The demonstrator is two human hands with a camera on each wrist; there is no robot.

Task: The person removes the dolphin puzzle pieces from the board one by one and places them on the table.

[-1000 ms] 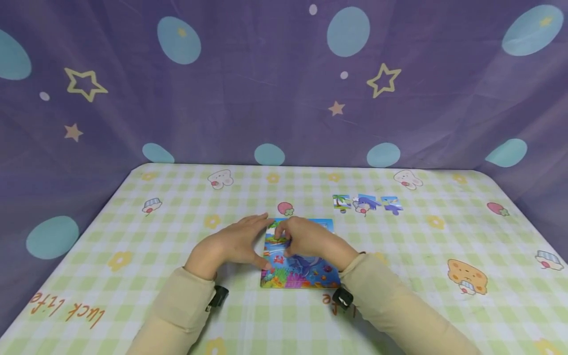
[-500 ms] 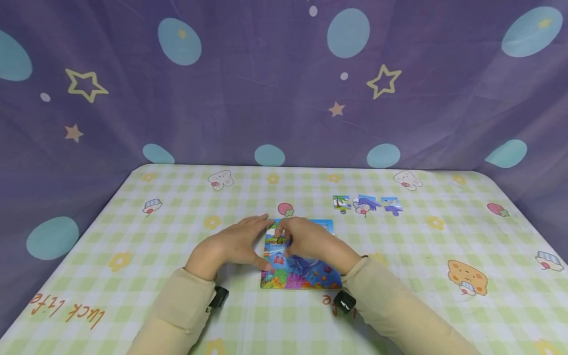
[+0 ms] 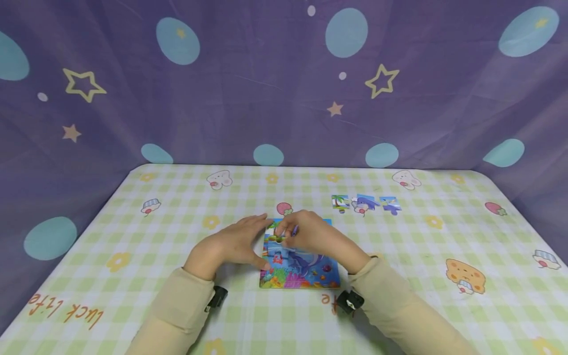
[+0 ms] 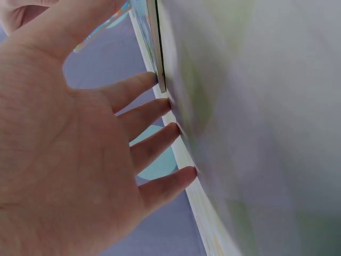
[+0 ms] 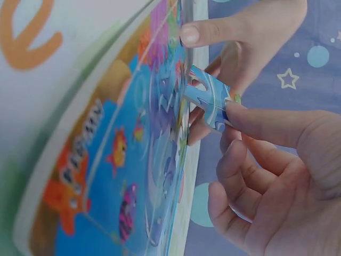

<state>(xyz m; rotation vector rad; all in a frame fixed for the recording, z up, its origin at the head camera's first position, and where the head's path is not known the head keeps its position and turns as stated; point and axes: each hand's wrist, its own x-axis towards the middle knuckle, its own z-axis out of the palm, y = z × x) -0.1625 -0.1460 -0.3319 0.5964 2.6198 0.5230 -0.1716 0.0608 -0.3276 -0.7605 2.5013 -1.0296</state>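
Over the puzzle board [image 3: 306,280]: right hand [image 3: 312,234] pinches a puzzle piece [image 5: 213,101] at one end, likely keeping its far side free.
Board's left: left hand [image 3: 235,241] touches, spread wide, likely bracing.

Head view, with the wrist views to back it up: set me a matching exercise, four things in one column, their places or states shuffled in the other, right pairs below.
Things
1. Bare left hand
2. Bare right hand
3. Small flat palm-tree puzzle piece
4. Purple fabric backdrop printed with stars and blue ovals

Places or states
A. Behind the green-and-white checked tablecloth
B. Pinching a blue-and-white flat puzzle piece
C. At the left edge of the colourful rectangular sea-picture board
D. Leftmost in a row of three loose pieces

Pairs: 1-C, 2-B, 3-D, 4-A
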